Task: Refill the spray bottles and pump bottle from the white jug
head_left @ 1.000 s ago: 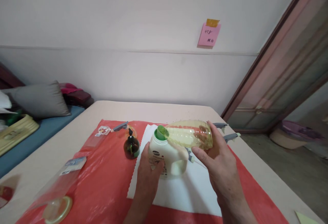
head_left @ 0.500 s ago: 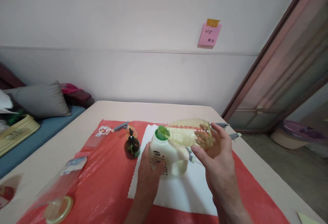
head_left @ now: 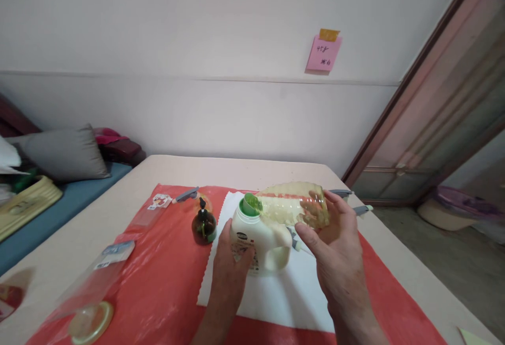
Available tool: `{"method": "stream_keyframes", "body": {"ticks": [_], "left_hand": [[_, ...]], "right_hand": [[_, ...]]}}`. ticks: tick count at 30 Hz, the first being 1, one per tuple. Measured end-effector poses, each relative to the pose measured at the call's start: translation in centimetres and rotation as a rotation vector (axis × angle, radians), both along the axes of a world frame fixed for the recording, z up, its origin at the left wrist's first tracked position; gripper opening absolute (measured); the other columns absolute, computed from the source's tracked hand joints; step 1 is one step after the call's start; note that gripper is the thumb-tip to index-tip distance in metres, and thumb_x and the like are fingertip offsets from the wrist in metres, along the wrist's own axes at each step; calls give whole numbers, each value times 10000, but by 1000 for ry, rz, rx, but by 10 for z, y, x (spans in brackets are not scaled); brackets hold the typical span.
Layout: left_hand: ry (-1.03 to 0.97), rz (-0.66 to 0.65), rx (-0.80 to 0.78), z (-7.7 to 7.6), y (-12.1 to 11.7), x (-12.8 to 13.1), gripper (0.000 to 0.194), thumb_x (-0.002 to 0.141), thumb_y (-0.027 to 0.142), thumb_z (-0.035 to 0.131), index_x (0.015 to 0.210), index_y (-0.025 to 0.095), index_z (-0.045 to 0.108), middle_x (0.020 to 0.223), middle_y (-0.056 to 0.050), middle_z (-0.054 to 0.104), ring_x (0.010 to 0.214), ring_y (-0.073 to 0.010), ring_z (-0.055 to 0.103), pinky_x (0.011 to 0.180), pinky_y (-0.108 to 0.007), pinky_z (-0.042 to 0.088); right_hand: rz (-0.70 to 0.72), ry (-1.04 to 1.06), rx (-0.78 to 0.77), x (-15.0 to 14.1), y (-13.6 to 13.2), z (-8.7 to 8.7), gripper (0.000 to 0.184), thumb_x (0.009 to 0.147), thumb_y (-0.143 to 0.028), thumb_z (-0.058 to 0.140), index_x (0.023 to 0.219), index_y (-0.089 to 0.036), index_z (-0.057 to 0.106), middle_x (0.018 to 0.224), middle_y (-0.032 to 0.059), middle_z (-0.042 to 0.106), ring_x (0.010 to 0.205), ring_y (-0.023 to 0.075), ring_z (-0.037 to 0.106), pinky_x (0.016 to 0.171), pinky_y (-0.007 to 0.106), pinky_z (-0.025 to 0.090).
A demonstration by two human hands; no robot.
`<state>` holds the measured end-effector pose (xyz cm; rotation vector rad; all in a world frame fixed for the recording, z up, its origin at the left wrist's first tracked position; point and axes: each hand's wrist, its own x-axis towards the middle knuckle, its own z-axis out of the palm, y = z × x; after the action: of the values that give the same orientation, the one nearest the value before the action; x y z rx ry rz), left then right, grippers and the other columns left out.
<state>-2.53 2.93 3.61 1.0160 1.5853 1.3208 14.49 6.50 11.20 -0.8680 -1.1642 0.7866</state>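
The left hand (head_left: 231, 269) clasps the jug (head_left: 262, 237) at its eight o'clock; the right hand (head_left: 339, 240) cups the base of a bottle (head_left: 290, 205) at the jug's two o'clock (tipped nearly level), narrow end by the green spout (head_left: 250, 205). At nine o'clock, a pump bottle (head_left: 204, 228).

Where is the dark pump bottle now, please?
In the head view, the dark pump bottle stands on the red sheet, left of the white jug and left hand.

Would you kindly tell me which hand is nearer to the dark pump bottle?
Left. The left hand is just right of the dark pump bottle, on the white jug; the right hand is farther right, holding the yellowish bottle.
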Motion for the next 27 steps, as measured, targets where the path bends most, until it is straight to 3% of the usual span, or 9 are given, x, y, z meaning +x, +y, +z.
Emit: {"method": "stream_keyframes", "body": {"ticks": [13, 27], "left_hand": [[-6, 1, -12, 3, -1, 1, 831, 770, 298, 685, 1526, 271, 341, 1494, -88, 523, 1337, -307, 522, 1080, -427, 423], [3, -2, -8, 3, -1, 2, 832, 778, 301, 686, 1531, 250, 335, 1488, -110, 527, 1329, -312, 530, 1080, -434, 422]], "right_hand": [[26, -12, -8, -1, -4, 3, 697, 764, -345, 811, 1376, -366, 479, 1496, 72, 482, 1328, 311, 521, 1052, 545, 485], [86, -51, -78, 1, -13, 5, 831, 782, -382, 796, 1504, -433, 388, 1618, 39, 370, 1430, 346, 429, 1090, 578, 460]]}}
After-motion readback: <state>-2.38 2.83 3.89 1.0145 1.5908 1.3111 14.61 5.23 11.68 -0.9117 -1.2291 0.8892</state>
